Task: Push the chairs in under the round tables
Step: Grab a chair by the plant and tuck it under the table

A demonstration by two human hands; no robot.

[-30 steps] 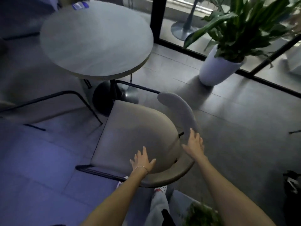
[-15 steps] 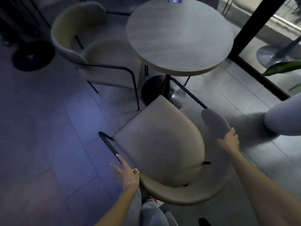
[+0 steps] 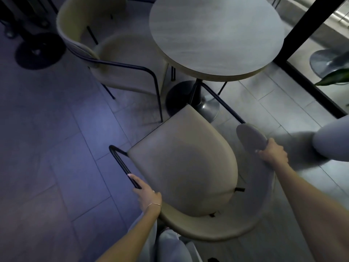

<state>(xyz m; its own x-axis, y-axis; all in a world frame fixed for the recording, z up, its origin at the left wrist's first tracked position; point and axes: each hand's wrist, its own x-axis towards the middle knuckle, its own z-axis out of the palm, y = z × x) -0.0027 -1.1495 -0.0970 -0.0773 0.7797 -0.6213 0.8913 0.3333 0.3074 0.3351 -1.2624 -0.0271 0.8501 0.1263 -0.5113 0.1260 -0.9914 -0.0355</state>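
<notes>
- Left hand [image 3: 148, 195] wraps the near chair [image 3: 187, 167]'s black arm rail
- Right hand [image 3: 273, 153] clasps its padded backrest end
- Chair's seat front sits just short of the round surface [image 3: 217, 35]

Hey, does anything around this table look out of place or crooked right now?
Yes. The near chair sits pulled out from the round table and angled to it, its seat fully clear of the tabletop. The left hand grips its black arm rail; the right hand holds the backrest end. Nothing looks spilled or broken.
</notes>
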